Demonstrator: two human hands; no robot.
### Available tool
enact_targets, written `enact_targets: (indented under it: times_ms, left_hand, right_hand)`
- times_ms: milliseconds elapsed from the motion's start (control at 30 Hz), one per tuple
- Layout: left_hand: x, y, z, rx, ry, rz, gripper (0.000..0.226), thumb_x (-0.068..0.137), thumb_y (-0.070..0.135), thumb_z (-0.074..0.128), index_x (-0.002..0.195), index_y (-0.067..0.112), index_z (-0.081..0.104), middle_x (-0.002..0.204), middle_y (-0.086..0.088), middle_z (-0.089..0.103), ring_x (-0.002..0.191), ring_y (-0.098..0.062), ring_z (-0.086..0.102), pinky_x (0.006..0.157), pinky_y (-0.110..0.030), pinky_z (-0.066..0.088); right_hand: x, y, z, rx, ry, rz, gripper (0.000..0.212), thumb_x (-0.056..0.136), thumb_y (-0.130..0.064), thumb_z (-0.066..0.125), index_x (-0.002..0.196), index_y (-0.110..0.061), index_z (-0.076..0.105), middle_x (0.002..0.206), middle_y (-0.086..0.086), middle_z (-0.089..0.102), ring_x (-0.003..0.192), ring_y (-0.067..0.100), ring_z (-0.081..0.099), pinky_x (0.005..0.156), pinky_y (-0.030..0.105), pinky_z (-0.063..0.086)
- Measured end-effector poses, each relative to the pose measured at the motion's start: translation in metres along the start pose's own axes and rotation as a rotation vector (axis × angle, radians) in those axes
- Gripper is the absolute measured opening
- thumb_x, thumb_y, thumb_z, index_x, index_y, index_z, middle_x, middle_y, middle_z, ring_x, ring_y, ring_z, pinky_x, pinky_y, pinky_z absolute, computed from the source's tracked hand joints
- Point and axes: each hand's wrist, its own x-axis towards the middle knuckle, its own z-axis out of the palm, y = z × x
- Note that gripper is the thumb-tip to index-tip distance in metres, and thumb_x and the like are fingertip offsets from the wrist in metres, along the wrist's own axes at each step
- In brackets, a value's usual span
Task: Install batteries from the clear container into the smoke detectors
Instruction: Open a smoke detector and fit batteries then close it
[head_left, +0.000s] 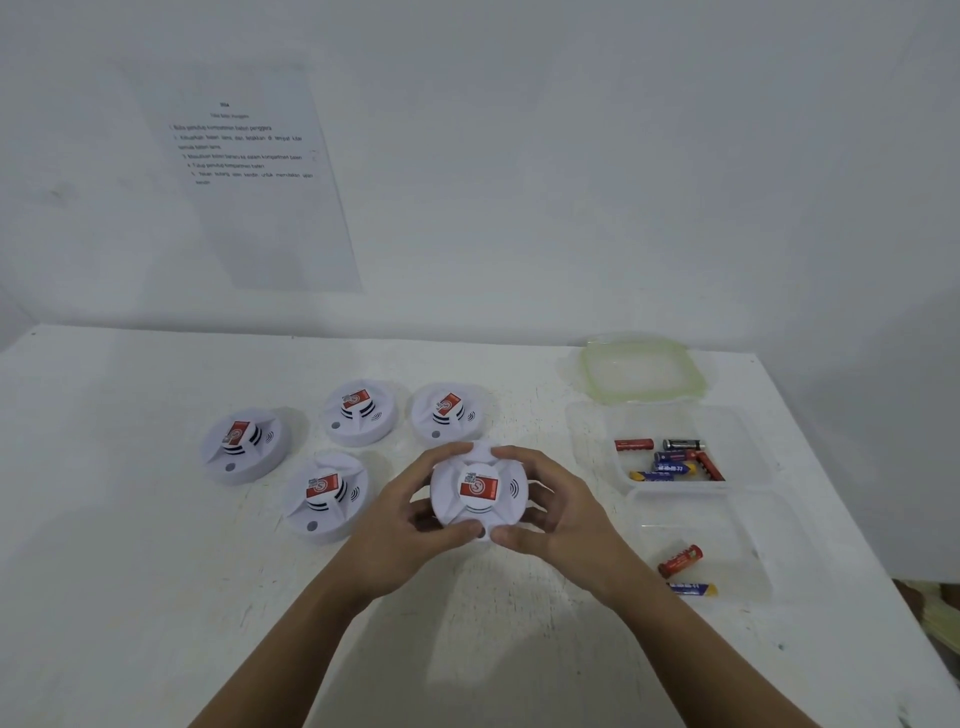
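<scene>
A white smoke detector (480, 491) with a red label is held face up just above the white table (130, 597). My left hand (410, 525) grips its left rim and my right hand (556, 512) grips its right rim, thumbs meeting at the near edge. Several more detectors lie to the left and behind, the nearest one (326, 496) beside my left hand. At the right a clear container (748, 441) holds several batteries (670, 460). A second clear container (753, 545) in front of it holds a red battery (680, 560) and a blue-yellow battery (693, 588).
A clear lid with a green rim (641, 370) lies behind the containers near the wall. A printed instruction sheet (249, 171) hangs on the wall at the left. The table's right edge runs close past the containers.
</scene>
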Motion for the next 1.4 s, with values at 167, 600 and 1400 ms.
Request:
enact_targets:
  times_ms: [167, 600, 1400]
  left_hand:
    - [-0.0013, -0.0013, -0.0004, 0.011, 0.012, -0.008, 0.066, 0.08, 0.014, 0.084, 0.134, 0.036, 0.054, 0.13, 0.018, 0.063, 0.121, -0.012, 0.063, 0.091, -0.034, 0.06]
    - [-0.0016, 0.0063, -0.0014, -0.021, -0.011, 0.007, 0.065, 0.079, 0.011, 0.083, 0.133, 0.036, 0.056, 0.131, 0.017, 0.063, 0.122, -0.019, 0.063, 0.091, -0.038, 0.06]
    - [0.0024, 0.0051, -0.0002, -0.007, -0.019, 0.001, 0.066, 0.079, 0.014, 0.084, 0.133, 0.039, 0.056, 0.13, 0.019, 0.062, 0.121, -0.015, 0.064, 0.092, -0.04, 0.06]
  right_hand:
    - [-0.0016, 0.0006, 0.0017, -0.005, 0.008, -0.006, 0.066, 0.077, -0.003, 0.084, 0.132, -0.026, 0.057, 0.129, -0.01, 0.064, 0.122, 0.02, 0.062, 0.097, 0.045, 0.058]
    - [-0.0036, -0.0061, -0.0033, 0.045, -0.007, -0.016, 0.063, 0.079, 0.004, 0.08, 0.133, -0.021, 0.057, 0.129, -0.002, 0.064, 0.12, 0.023, 0.063, 0.098, 0.045, 0.057]
    - [-0.0014, -0.005, -0.0002, -0.001, 0.033, -0.014, 0.06, 0.08, -0.001, 0.081, 0.128, -0.028, 0.058, 0.128, -0.01, 0.064, 0.12, 0.018, 0.063, 0.096, 0.04, 0.058]
